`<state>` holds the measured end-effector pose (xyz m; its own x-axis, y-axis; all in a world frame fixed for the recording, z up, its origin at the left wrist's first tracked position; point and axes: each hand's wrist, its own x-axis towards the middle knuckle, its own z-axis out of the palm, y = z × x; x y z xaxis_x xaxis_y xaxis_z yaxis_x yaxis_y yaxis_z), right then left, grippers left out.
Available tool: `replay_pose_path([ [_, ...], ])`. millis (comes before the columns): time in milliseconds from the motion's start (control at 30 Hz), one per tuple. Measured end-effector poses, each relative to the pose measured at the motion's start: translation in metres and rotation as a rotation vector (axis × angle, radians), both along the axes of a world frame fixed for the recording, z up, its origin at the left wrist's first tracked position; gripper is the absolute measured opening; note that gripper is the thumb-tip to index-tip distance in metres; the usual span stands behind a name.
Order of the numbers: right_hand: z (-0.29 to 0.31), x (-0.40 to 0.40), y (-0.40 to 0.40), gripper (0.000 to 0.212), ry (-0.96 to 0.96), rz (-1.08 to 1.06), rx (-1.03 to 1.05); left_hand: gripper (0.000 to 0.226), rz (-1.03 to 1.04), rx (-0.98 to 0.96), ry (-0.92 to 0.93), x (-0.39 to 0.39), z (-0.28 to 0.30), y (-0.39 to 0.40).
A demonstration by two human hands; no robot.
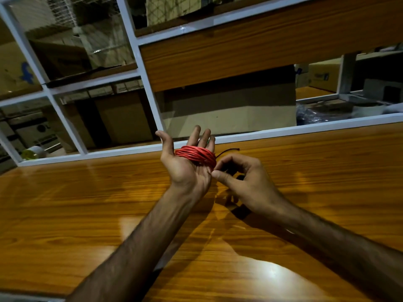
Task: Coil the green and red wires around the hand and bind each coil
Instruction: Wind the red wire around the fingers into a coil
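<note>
A red wire coil [195,155] is wound in several turns around the fingers of my left hand [185,162], which is held palm up above the table with fingers straight and thumb spread. My right hand [242,182] is just right of the coil, thumb and forefinger pinched together at the coil's edge; what they pinch is too small to tell. A thin dark strand [227,151] lies on the table behind my right hand. A sliver of green [208,141] shows behind my left fingers.
The glossy wooden table [87,203] fills the foreground. Behind it stands a white-framed shelf unit [148,88] with cardboard boxes [229,105] and a tape roll [32,152] at the lower left.
</note>
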<state>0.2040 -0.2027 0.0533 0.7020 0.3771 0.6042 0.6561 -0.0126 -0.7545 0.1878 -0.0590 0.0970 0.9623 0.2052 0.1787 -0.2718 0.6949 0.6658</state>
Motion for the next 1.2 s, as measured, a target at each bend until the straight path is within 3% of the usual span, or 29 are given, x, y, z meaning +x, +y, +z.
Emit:
replay_pose_path([
  [267,0.0,-0.001,0.001,0.007,0.102,0.013,0.083,0.099,0.06,0.07,-0.039,0.001,-0.004,-0.008],
  [567,0.0,0.0,0.004,0.02,0.16,0.029,0.167,0.104,0.039,0.117,-0.073,0.0,-0.006,-0.013],
  [967,-0.005,-0.001,0.005,0.012,-0.156,-0.2,0.018,0.114,0.06,0.177,-0.083,0.0,-0.011,-0.018],
  [1200,-0.007,-0.003,0.008,0.013,-0.218,-0.257,0.025,0.115,0.037,0.173,-0.085,0.001,-0.012,-0.018],
])
